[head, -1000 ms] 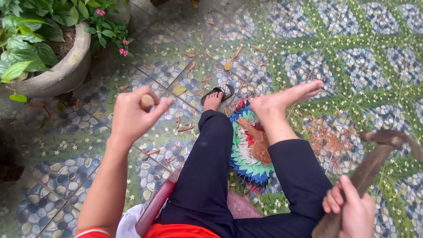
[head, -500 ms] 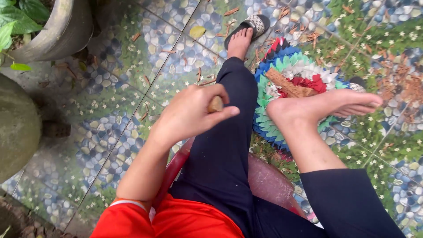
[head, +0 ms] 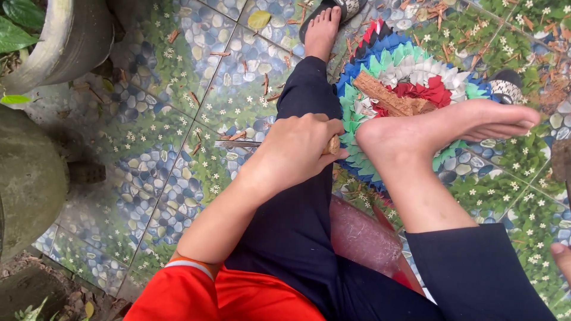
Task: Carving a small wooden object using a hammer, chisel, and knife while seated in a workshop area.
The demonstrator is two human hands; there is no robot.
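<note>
left hand [head: 297, 151]: closed tight round a small wood bit [head: 333, 145], resting on the left leg [head: 300, 196] in dark pants. Only the tan end of the bit pokes out by the thumb.
right hand [head: 562, 261]: just a sliver at the right edge of the view, low down. Can't tell if it's open or closed, or if it holds sth.
wood bit: sits in the left fist, just beside the right foot [head: 440, 128], above the near edge of the mat.
how it handles: prob. light, hard & stiff, dry, not slippery. Short, so best held in the whole fist w/ the thumb over the end, like now.
mat [head: 410, 68]: round, made of red, white, green & blue cloth bits. A bigger brown wood piece [head: 389, 98] lies near its middle.
floor [head: 178, 137]: tiles w/ a pebble & flower look, chips & dry leaves on it.
pot [head: 65, 41]: top left corner of the floor, green leaves in it.
</note>
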